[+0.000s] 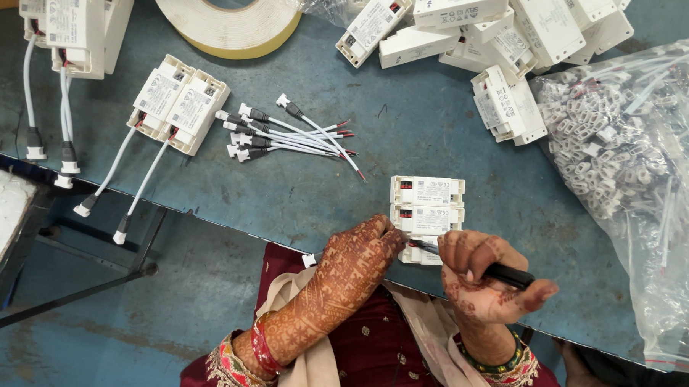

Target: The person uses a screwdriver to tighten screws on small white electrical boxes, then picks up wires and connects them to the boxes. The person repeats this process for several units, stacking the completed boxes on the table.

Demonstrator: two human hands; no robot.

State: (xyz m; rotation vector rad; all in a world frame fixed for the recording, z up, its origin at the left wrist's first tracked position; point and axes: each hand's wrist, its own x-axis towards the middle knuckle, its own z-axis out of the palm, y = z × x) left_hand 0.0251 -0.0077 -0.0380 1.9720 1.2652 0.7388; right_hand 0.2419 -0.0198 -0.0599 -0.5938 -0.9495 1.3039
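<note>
Nearest the camera, at six o'clock: a maroon embroidered garment (380,345) with a cream scarf (309,370), bangles at both wrists.

Left hand (358,262), hennaed, fingertips pinched narrow at the near edge of a small white driver box (421,252); a white connector end (309,259) showing just behind the hand at nine o'clock. Whether the fingers actually clamp a wire, impossible to tell.

Right hand (481,276), at three o'clock of the left, closed round a black-handled screwdriver (488,271), tip aimed toward nine o'clock at that same box, at or very near its terminal end.

Driver box at the blue table's (298,187) near edge, touching two more white boxes (427,204) stacked edge to edge at twelve o'clock of it.

Further out, toward eleven o'clock: a loose bundle of short white leads (293,134) with black-and-white plugs and red tips. Beyond those, at ten o'clock: a pair of wired boxes (179,104), cables trailing over the table edge. At the far left corner: more wired boxes (75,31), cables hanging down.

At three o'clock: a clear plastic bag (634,176) full of small white clips. At one o'clock, far side: a heap of unwired white boxes (499,28). At twelve o'clock, top edge: a wide roll of cream tape (232,22).
</note>
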